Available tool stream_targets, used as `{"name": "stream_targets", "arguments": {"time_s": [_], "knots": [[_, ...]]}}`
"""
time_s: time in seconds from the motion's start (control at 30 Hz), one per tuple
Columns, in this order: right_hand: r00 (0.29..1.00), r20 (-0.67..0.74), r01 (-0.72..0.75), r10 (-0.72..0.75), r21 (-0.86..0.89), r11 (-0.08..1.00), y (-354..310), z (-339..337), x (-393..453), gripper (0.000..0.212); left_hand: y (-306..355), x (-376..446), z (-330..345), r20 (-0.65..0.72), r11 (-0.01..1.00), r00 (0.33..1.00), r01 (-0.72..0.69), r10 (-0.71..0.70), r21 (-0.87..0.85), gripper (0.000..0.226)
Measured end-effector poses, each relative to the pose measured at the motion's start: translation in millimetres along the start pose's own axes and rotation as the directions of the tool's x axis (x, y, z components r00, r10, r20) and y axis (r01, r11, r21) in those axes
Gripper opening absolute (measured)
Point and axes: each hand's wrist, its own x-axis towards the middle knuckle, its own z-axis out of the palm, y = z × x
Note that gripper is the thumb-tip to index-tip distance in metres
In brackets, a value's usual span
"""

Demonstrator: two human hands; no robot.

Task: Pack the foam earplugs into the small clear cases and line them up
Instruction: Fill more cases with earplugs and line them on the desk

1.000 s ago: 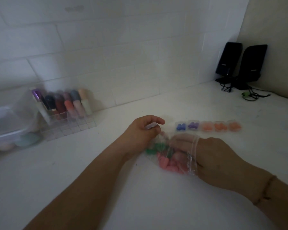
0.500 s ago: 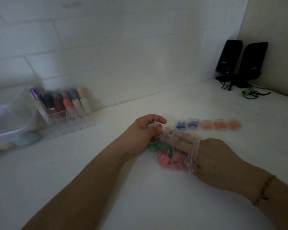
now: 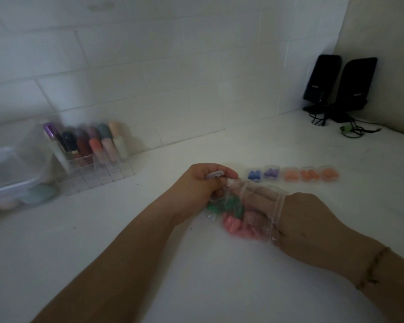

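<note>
A clear plastic bag (image 3: pixel 269 226) of green and pink foam earplugs (image 3: pixel 231 223) lies on the white counter. My right hand (image 3: pixel 296 217) is pushed inside the bag up to the knuckles, its fingers hidden among the earplugs. My left hand (image 3: pixel 202 183) grips a small clear case (image 3: pixel 214 175) at the bag's far left corner. Behind the bag, several filled cases (image 3: pixel 292 174) stand in a row: blue, purple, then three orange.
A clear organiser (image 3: pixel 96 169) with several lipsticks stands at the back left, beside a plastic box (image 3: pixel 7 173). Two black speakers (image 3: pixel 341 85) with cables sit in the far right corner. A tiled wall runs behind the counter.
My right hand has slid slightly deeper into the bag. The left hand has kept its grip on the small case. The view has shifted a little.
</note>
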Motion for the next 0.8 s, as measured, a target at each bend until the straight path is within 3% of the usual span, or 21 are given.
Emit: {"name": "stream_targets", "arguments": {"time_s": [0.1, 0.23, 0.4, 0.47, 0.57, 0.63, 0.67, 0.73, 0.8], "knots": [[0.999, -0.029, -0.033, 0.034, 0.038, 0.999, 0.6, -10.7, -3.2, 0.053, 0.0, 0.3, -0.6, -0.001, 1.000, 1.000, 0.010, -0.010, -0.016, 0.032], [0.980, -0.191, -0.039, 0.060, 0.112, 0.993, 2.7, -14.0, -7.1, 0.051, -0.1, 0.7, -3.5, 0.008, 0.998, 1.000, 0.027, -0.027, -0.062, 0.032], [0.983, -0.034, -0.179, 0.182, 0.085, 0.980, 14.5, 1.8, -8.5, 0.055, -0.3, 0.0, -4.7, 0.063, 0.999, 0.998, 0.030, -0.027, -0.037, 0.031], [0.990, -0.042, -0.132, 0.135, 0.067, 0.989, 8.4, -8.5, -7.0, 0.046, -1.0, -0.5, -3.9, 0.091, 0.999, 0.996, 0.026, -0.023, -0.034, 0.031], [0.978, 0.140, -0.167, 0.157, 0.060, 0.984, -5.7, -34.6, -0.2, 0.025, -1.6, -0.4, -3.5, 0.115, 0.999, 0.993, 0.018, -0.013, -0.042, 0.031], [0.968, 0.177, -0.198, 0.180, 0.085, 0.977, -11.7, -39.4, 0.4, 0.007, -1.4, -0.1, -4.1, 0.113, 0.999, 0.993, 0.017, -0.013, -0.042, 0.031], [0.969, 0.160, -0.206, 0.189, 0.103, 0.973, -12.8, -39.6, 0.5, 0.008, -1.4, 0.0, -4.4, 0.113, 0.999, 0.994, 0.018, -0.013, -0.051, 0.031], [0.992, -0.080, -0.088, 0.096, 0.093, 0.992, -4.6, -30.2, -3.8, 0.030, -1.7, 0.5, -4.5, 0.111, 0.996, 0.994, 0.025, -0.015, -0.086, 0.030], [0.985, -0.125, -0.092, 0.117, 0.193, 0.977, 5.7, -15.7, -6.9, 0.042, -2.9, 1.7, -4.4, 0.103, 0.993, 0.994, 0.033, -0.022, -0.110, 0.029]]}}
